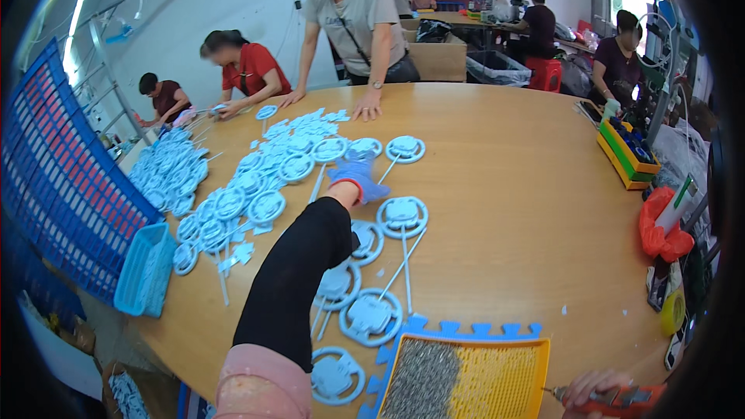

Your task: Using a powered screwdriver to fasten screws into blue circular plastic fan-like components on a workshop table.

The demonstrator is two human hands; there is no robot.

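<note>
My left hand (358, 175), in a blue glove under a black sleeve, reaches across the table. Its thumb stands apart from its fingers, which are at a light-blue plastic wheel-shaped part (365, 145); I cannot tell whether they touch it. Similar parts with long thin stems lie around it, one wheel-shaped part (405, 149) just to the right and another wheel-shaped part (402, 216) nearer me. At the lower right, my bare right hand (594, 389) is closed around an orange electric screwdriver (628, 401), its bit pointing left toward a yellow tray (545, 357) of small metal screws (423, 372).
The tray rests on a blue foam mat (448, 329) with jigsaw edges. Piled light-blue parts (167, 169) cover the table's left side, near a blue basket (146, 271). A yellow-green bin (625, 157) and red plastic bag (663, 225) are at right. A person (353, 19) leans on the far edge.
</note>
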